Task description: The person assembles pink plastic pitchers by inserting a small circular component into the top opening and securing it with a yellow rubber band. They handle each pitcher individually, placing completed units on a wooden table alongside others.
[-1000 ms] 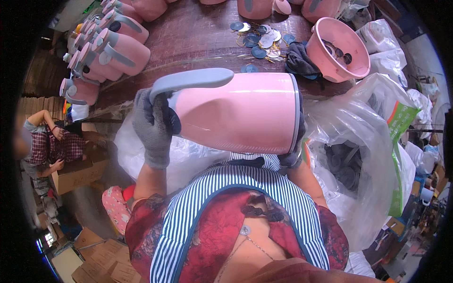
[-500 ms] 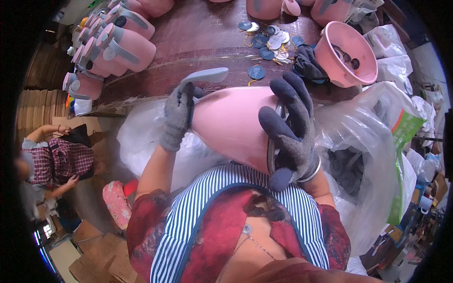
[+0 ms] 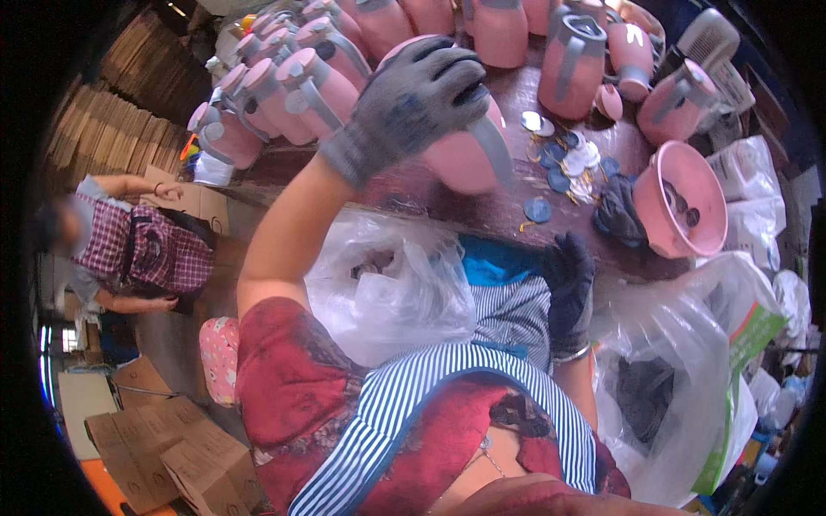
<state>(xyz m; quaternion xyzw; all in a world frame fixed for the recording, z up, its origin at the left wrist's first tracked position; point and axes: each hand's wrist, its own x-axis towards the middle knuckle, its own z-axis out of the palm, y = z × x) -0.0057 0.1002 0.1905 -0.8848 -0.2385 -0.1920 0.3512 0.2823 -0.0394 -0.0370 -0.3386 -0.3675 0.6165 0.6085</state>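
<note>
My left hand [image 3: 409, 107], in a grey knit glove with a dark palm, is stretched out over the table. Its fingers are closed over the upper part of a pink jug [image 3: 460, 168] with a grey handle, and the hand hides the jug's top. Beside the striped apron, near the table's front edge, my gloved right hand [image 3: 568, 297] is raised with its fingers upward and apart from the jug. Nothing shows in it. Several more pink jugs [image 3: 280, 103] with grey handles stand in a cluster to the left of the held one.
Round blue and white tags [image 3: 572, 163] with yellow strings lie scattered on the dark red table [image 3: 396, 198]. A pink basin [image 3: 688, 193] holds small round pieces, beside a dark glove [image 3: 619, 211]. Plastic bags [image 3: 387, 284] sit before me. At left, a person [image 3: 146, 241] stands near stacked cardboard [image 3: 112, 138].
The jug moved from in front of my chest, between both hands, to the table at the far left in my left hand. My right hand let go and dropped back. The view shifted.
</note>
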